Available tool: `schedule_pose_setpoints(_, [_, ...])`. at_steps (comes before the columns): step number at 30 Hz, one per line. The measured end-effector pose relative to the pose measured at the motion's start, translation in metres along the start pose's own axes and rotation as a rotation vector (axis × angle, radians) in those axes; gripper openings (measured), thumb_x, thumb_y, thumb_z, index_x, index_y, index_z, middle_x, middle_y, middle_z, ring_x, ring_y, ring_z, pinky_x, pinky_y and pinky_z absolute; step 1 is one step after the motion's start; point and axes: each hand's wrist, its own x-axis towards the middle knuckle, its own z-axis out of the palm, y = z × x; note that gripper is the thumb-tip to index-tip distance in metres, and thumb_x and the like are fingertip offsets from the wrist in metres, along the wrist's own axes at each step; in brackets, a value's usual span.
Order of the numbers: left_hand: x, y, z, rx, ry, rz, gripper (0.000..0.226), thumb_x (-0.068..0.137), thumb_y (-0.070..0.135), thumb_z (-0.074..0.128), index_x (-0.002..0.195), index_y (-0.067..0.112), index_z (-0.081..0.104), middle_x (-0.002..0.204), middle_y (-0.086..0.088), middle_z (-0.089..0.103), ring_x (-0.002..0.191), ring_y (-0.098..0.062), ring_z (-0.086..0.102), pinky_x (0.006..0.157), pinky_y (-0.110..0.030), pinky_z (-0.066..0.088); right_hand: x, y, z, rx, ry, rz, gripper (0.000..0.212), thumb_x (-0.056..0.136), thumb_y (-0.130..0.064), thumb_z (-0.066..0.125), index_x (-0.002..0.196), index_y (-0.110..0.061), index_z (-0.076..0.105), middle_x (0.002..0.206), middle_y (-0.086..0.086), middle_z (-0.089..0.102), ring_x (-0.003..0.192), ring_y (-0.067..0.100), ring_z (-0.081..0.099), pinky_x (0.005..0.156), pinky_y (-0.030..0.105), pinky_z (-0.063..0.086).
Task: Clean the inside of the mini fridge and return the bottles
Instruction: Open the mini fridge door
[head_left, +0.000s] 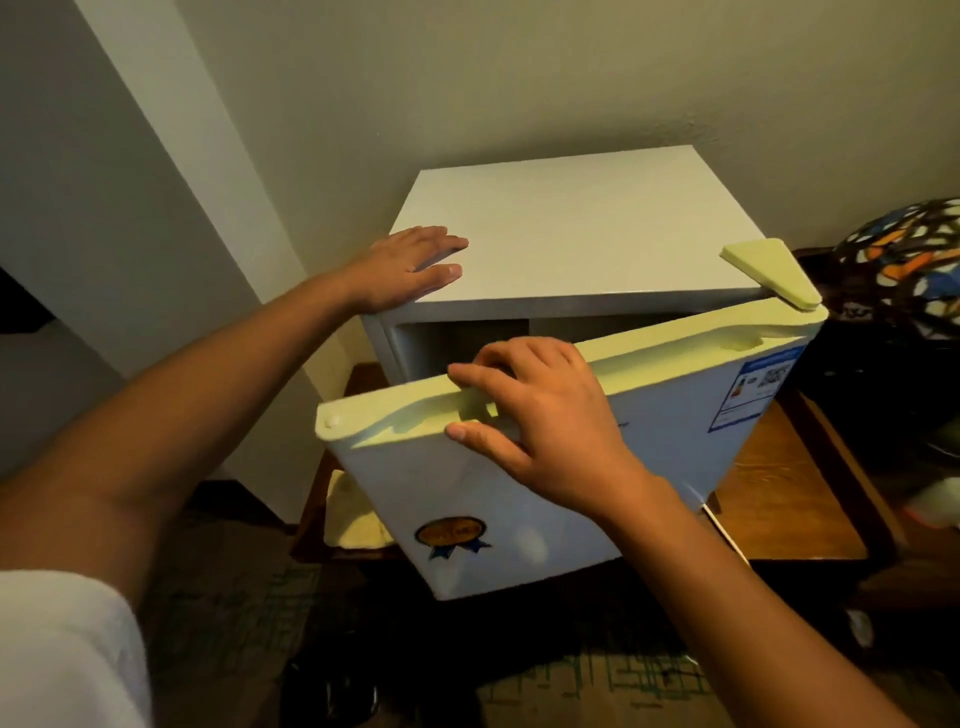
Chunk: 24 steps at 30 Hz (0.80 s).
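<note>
At centre frame the fingers (483, 371) of the right hand (550, 421) curl over the top edge of the mini fridge door (519, 499), thumb against its front, grasping it. The door stands partly ajar, hinged at the right. Upper left of centre, the left hand (410, 267) lies flat, fingers straight, on the mini fridge (571, 223) top, steadying it on the wooden surface (779, 499). This looks like the door-swinging step; no bottles show, and the dark interior is barely visible. Whether opening or closing comes next cannot be told.
</note>
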Motion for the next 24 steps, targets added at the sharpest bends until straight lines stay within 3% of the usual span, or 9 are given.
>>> schedule_pose_setpoints(5, [0.002, -0.008, 0.004, -0.026, 0.004, 0.025, 0.064, 0.097, 0.069, 0.023, 0.155, 0.042, 0.020, 0.168, 0.000, 0.014, 0.155, -0.021, 0.010, 0.123, -0.052, 0.013, -0.038, -0.010, -0.018, 0.271, 0.083, 0.093, 0.043, 0.098, -0.057, 0.041, 0.118, -0.033, 0.070, 0.116, -0.017, 0.066, 0.113, 0.001, 0.051, 0.092, 0.027, 0.040])
schedule_pose_setpoints(9, [0.004, -0.013, 0.006, -0.013, 0.009, 0.065, 0.072, 0.092, 0.076, 0.017, 0.155, 0.040, 0.021, 0.167, -0.001, 0.016, 0.155, -0.021, 0.011, 0.123, -0.052, 0.014, -0.061, -0.022, -0.021, 0.111, 0.136, 0.192, 0.037, 0.099, -0.051, 0.043, 0.115, -0.034, 0.072, 0.118, -0.017, 0.067, 0.118, 0.004, 0.053, 0.100, 0.035, 0.040])
schedule_pose_setpoints(14, [0.000, -0.007, 0.004, 0.097, 0.133, 0.182, 0.078, 0.091, 0.070, 0.013, 0.150, 0.026, 0.039, 0.161, -0.009, 0.032, 0.152, -0.029, 0.020, 0.122, -0.051, 0.018, -0.070, -0.041, -0.029, -0.046, 0.062, 0.369, 0.046, 0.098, -0.049, 0.029, 0.126, -0.038, 0.065, 0.137, -0.017, 0.058, 0.138, 0.002, 0.038, 0.123, 0.037, 0.011])
schedule_pose_setpoints(18, [-0.002, -0.010, 0.006, 0.065, 0.141, 0.291, 0.077, 0.095, 0.071, 0.013, 0.151, 0.025, 0.038, 0.161, -0.006, 0.033, 0.151, -0.028, 0.023, 0.121, -0.048, 0.022, -0.066, -0.072, -0.034, -0.141, -0.102, 0.538, 0.068, 0.094, -0.069, 0.017, 0.147, -0.035, 0.042, 0.160, -0.010, 0.032, 0.151, 0.006, 0.009, 0.124, 0.037, -0.003])
schedule_pose_setpoints(21, [-0.007, -0.006, 0.004, 0.046, 0.128, 0.332, 0.065, 0.100, 0.061, 0.023, 0.151, 0.023, 0.037, 0.158, -0.006, 0.039, 0.145, -0.029, 0.035, 0.115, -0.050, 0.030, -0.069, -0.113, -0.032, -0.185, -0.183, 0.544, 0.077, 0.090, -0.080, 0.019, 0.150, -0.034, 0.036, 0.163, -0.012, 0.023, 0.152, 0.006, 0.001, 0.124, 0.039, -0.004])
schedule_pose_setpoints(24, [-0.010, -0.003, 0.005, 0.089, 0.163, 0.325, 0.060, 0.103, 0.056, 0.022, 0.151, 0.022, 0.037, 0.156, -0.006, 0.042, 0.141, -0.030, 0.040, 0.112, -0.054, 0.030, -0.075, -0.146, -0.030, -0.097, -0.210, 0.530, 0.078, 0.088, -0.082, 0.025, 0.152, -0.038, 0.032, 0.162, -0.020, 0.018, 0.150, -0.004, -0.006, 0.121, 0.031, -0.010])
